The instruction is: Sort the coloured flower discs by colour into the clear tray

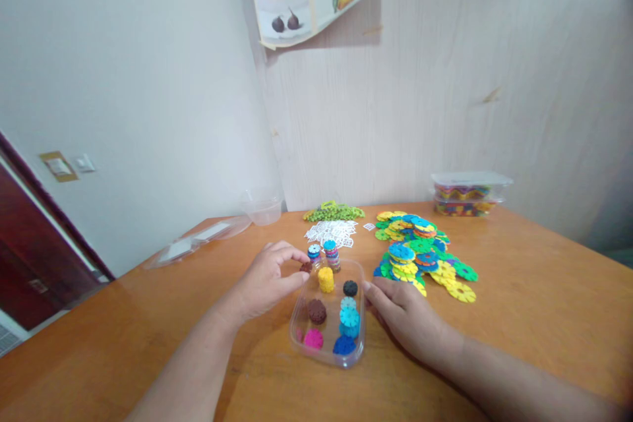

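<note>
A clear plastic container (302,343) lies on the table in front of me. Inside it are small notched discs grouped by colour: a yellow stack (326,280), a black one (350,288), a brown stack (317,311), light blue discs (349,318), a pink one (313,340) and dark blue ones (344,345). Over the container's far left corner, my left hand (270,283) pinches a brown disc (306,267) between thumb and fingertips. My right hand (403,310) grips the container's right rim, its fingers partly hidden. Two mixed-colour disc stacks (331,256) stand just beyond the container.
Large flower-shaped discs (420,254) are piled at the right. White pieces (331,233) and green pieces (333,212) lie in heaps at the back. Lidded boxes (467,194) stand far right; an open clear tub (262,208) and flat lids (198,237) are at the left.
</note>
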`<act>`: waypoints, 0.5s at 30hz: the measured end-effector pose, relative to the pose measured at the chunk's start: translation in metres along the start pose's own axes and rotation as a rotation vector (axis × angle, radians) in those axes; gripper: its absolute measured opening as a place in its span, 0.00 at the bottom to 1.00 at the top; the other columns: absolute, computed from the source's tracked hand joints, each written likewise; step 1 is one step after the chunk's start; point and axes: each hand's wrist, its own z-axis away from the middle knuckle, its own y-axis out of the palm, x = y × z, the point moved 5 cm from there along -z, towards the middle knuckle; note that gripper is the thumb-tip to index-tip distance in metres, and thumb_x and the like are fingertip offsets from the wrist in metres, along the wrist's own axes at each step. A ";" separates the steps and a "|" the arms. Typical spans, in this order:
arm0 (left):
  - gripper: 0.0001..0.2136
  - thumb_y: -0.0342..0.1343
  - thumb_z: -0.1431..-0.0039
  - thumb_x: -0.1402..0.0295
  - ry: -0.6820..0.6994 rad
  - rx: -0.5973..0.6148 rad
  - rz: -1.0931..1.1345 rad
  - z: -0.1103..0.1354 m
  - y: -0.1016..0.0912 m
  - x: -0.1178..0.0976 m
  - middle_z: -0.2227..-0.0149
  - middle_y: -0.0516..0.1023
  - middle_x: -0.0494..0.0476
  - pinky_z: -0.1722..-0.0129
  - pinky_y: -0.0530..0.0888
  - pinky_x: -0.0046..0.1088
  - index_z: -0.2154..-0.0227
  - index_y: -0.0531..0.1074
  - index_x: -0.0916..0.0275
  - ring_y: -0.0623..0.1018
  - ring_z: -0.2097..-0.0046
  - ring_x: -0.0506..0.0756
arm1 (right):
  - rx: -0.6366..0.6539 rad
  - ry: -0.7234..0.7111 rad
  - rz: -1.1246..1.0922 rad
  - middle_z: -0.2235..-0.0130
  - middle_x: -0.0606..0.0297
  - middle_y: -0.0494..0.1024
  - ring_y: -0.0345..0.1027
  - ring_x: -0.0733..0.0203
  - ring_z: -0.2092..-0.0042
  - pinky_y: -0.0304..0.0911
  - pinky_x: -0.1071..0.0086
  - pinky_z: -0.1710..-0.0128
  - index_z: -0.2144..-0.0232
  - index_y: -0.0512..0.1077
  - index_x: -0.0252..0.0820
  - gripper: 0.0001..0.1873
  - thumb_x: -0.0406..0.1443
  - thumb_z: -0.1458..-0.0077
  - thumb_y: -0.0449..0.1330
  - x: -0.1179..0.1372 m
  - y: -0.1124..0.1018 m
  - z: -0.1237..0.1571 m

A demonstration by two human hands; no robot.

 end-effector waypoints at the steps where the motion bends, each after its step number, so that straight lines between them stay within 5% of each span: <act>1: 0.08 0.57 0.47 0.65 0.034 0.035 -0.026 0.002 0.002 -0.005 0.57 0.76 0.55 0.46 0.67 0.38 0.63 0.77 0.57 0.72 0.51 0.57 | -0.004 0.001 -0.003 0.76 0.67 0.71 0.61 0.62 0.73 0.56 0.70 0.72 0.76 0.70 0.42 0.25 0.52 0.39 0.46 0.000 0.000 0.000; 9: 0.11 0.61 0.51 0.67 -0.016 0.293 -0.150 0.015 0.023 -0.013 0.37 0.59 0.50 0.39 0.56 0.51 0.64 0.78 0.48 0.53 0.34 0.66 | 0.008 0.019 0.014 0.77 0.68 0.69 0.60 0.63 0.73 0.54 0.70 0.73 0.77 0.66 0.43 0.27 0.54 0.39 0.45 -0.004 0.003 -0.002; 15: 0.13 0.61 0.52 0.67 -0.010 0.299 -0.140 0.016 0.020 -0.017 0.36 0.58 0.52 0.38 0.55 0.51 0.61 0.77 0.50 0.51 0.33 0.66 | 0.013 0.025 0.030 0.77 0.68 0.68 0.61 0.63 0.72 0.53 0.70 0.73 0.78 0.64 0.43 0.27 0.55 0.39 0.44 -0.005 0.003 -0.002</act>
